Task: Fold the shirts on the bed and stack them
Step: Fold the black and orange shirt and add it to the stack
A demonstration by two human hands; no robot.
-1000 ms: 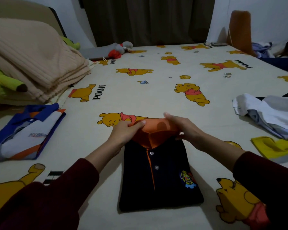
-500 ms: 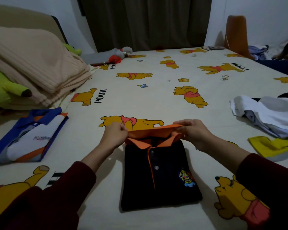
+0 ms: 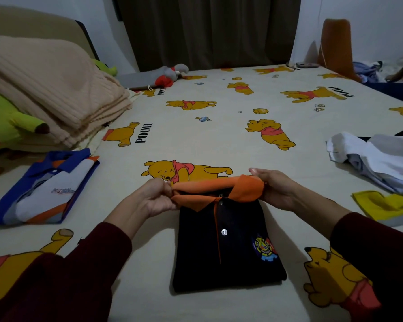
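Note:
A folded black polo shirt (image 3: pixel 226 249) with an orange collar (image 3: pixel 221 188) lies in front of me on the bed (image 3: pixel 219 135). My left hand (image 3: pixel 154 198) pinches the collar's left end. My right hand (image 3: pixel 277 189) grips the collar's right end, its thumb under the orange cloth. The collar is stretched taut between both hands. A folded blue, white and orange shirt (image 3: pixel 44 191) lies at the left. An unfolded white shirt (image 3: pixel 377 159) and a yellow garment (image 3: pixel 386 205) lie at the right.
A stack of beige blankets (image 3: pixel 47 89) and a green plush toy (image 3: pixel 7 122) fill the left side. A grey and red plush (image 3: pixel 170 75) lies near the dark curtain. An orange upright object (image 3: pixel 337 45) stands at the far right corner.
My hands moved apart from the middle of the collar to its two ends, pulling it out flat and wide. The shirt's body stayed in place.

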